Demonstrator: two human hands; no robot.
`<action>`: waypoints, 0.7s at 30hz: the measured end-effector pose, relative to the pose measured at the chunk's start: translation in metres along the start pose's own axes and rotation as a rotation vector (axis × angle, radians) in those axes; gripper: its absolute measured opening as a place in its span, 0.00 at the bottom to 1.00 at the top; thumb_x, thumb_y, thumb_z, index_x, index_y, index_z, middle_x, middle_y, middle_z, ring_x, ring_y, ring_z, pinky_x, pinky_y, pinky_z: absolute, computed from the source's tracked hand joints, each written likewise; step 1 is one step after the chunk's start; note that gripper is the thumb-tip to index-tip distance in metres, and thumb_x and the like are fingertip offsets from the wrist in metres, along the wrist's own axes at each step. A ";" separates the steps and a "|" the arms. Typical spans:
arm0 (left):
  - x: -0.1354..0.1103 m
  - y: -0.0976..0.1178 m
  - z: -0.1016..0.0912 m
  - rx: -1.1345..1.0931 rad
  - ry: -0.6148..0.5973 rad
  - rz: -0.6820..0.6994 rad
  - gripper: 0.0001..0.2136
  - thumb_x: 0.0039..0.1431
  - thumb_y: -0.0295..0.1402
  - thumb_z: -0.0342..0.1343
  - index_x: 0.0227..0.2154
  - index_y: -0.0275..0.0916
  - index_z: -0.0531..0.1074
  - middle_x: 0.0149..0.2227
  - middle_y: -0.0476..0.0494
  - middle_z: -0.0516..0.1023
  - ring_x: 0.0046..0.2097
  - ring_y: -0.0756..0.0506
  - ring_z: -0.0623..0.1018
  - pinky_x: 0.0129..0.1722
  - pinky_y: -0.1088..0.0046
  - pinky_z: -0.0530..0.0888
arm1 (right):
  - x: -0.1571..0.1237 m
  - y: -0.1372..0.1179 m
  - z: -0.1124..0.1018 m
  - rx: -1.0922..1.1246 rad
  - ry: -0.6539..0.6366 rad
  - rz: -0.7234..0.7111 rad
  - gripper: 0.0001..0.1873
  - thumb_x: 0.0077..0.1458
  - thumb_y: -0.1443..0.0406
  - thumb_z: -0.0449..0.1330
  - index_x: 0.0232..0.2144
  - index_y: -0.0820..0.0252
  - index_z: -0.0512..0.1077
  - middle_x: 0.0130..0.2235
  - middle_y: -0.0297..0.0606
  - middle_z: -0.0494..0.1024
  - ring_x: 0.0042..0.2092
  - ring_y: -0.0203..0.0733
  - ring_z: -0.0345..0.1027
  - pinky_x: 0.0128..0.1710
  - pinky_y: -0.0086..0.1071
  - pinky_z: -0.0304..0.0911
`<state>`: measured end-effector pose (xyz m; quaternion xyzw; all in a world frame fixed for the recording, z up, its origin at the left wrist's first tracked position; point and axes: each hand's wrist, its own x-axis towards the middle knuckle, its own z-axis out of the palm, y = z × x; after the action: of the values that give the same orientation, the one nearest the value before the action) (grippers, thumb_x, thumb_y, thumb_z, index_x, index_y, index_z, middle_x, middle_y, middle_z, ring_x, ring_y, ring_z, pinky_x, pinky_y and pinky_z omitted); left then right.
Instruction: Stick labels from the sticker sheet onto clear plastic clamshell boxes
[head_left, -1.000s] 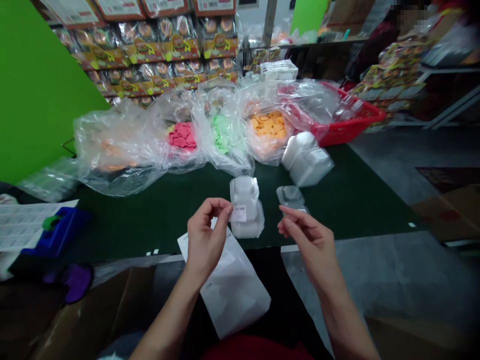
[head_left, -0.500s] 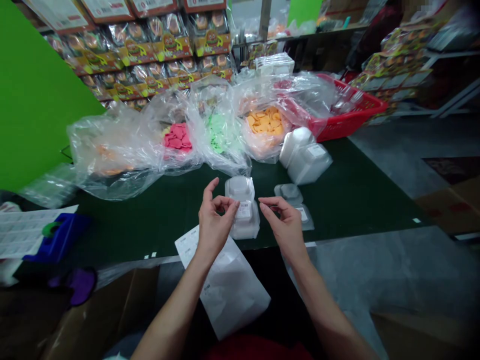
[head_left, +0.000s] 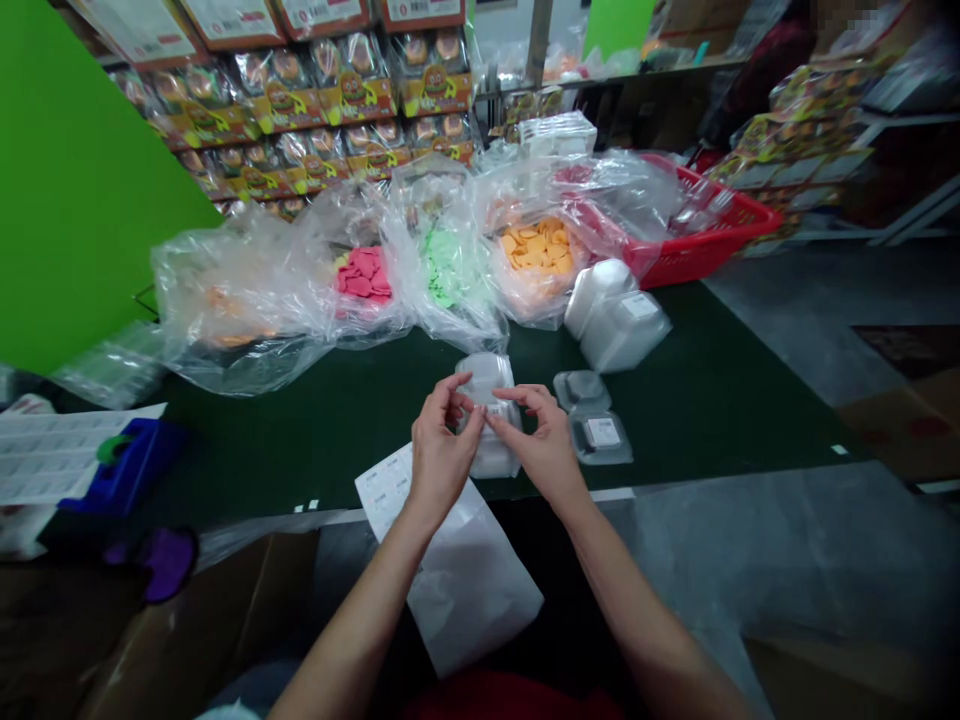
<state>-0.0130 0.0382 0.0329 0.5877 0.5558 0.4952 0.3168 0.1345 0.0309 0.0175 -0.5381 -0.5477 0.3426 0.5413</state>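
Observation:
My left hand [head_left: 437,450] and my right hand [head_left: 541,440] meet fingertip to fingertip over a small stack of clear plastic clamshells [head_left: 491,455] on the dark green table [head_left: 337,420]. Both pinch at the same spot, where a small white label [head_left: 490,409] shows between the fingers. A white label sheet [head_left: 457,570] hangs over the table's near edge below my wrists. Just right of my right hand lies an open clamshell [head_left: 600,435] with a label inside it.
Clear bags hold pink pieces [head_left: 364,275], green pieces [head_left: 448,265] and orange pieces [head_left: 536,248]. A bigger white clamshell stack [head_left: 619,320] and a red basket [head_left: 720,235] stand at the right. A blue object [head_left: 120,470] and a green board [head_left: 67,180] are at the left.
My right hand has moved left from beside the open clamshell to meet my left hand over the stack. My left hand has shifted slightly right and forward with the label.

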 end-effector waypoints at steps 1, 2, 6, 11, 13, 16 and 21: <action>-0.001 -0.001 0.000 0.037 0.023 0.016 0.20 0.61 0.33 0.64 0.56 0.44 0.75 0.40 0.47 0.77 0.37 0.48 0.73 0.39 0.71 0.72 | 0.000 0.002 0.001 -0.001 -0.006 0.007 0.15 0.56 0.58 0.70 0.46 0.52 0.82 0.50 0.42 0.78 0.54 0.51 0.70 0.55 0.45 0.65; -0.003 -0.002 0.001 0.068 0.055 0.023 0.22 0.60 0.34 0.65 0.57 0.45 0.74 0.45 0.44 0.76 0.39 0.47 0.73 0.38 0.71 0.72 | 0.001 0.004 0.001 0.000 -0.008 0.013 0.16 0.56 0.59 0.69 0.47 0.52 0.82 0.50 0.42 0.77 0.54 0.51 0.70 0.55 0.45 0.65; -0.008 -0.007 0.000 0.071 0.128 -0.023 0.25 0.59 0.37 0.67 0.59 0.44 0.72 0.58 0.38 0.72 0.47 0.44 0.76 0.39 0.70 0.74 | -0.003 0.008 0.001 0.021 0.007 0.052 0.20 0.56 0.58 0.68 0.51 0.54 0.80 0.53 0.43 0.76 0.55 0.51 0.71 0.56 0.46 0.66; -0.028 -0.017 -0.007 0.003 0.081 -0.057 0.16 0.74 0.43 0.51 0.53 0.43 0.78 0.57 0.37 0.76 0.58 0.40 0.76 0.59 0.59 0.74 | -0.020 -0.002 -0.004 0.011 0.026 0.063 0.21 0.68 0.53 0.58 0.58 0.53 0.76 0.61 0.46 0.75 0.62 0.52 0.70 0.63 0.50 0.64; -0.038 -0.020 -0.008 0.006 0.078 -0.064 0.17 0.76 0.44 0.48 0.53 0.43 0.78 0.58 0.38 0.77 0.62 0.39 0.75 0.64 0.56 0.70 | -0.029 -0.007 -0.003 -0.044 -0.012 0.046 0.24 0.69 0.51 0.58 0.62 0.51 0.72 0.65 0.46 0.72 0.67 0.54 0.66 0.67 0.52 0.61; -0.046 -0.024 -0.006 -0.020 0.085 -0.109 0.19 0.76 0.46 0.48 0.58 0.43 0.75 0.62 0.37 0.74 0.65 0.39 0.73 0.68 0.53 0.68 | -0.037 -0.009 0.003 -0.123 -0.073 0.036 0.31 0.66 0.50 0.62 0.68 0.49 0.67 0.70 0.46 0.67 0.71 0.57 0.61 0.69 0.55 0.60; -0.044 -0.023 -0.004 -0.033 0.041 -0.131 0.22 0.77 0.45 0.43 0.60 0.42 0.74 0.64 0.36 0.74 0.67 0.39 0.72 0.70 0.51 0.66 | -0.038 -0.007 0.016 -0.228 -0.067 0.035 0.39 0.57 0.52 0.70 0.68 0.50 0.66 0.71 0.50 0.63 0.71 0.62 0.60 0.66 0.58 0.64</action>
<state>-0.0201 -0.0008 0.0027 0.5344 0.5912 0.4946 0.3466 0.1113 -0.0034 0.0125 -0.5939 -0.5913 0.3054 0.4522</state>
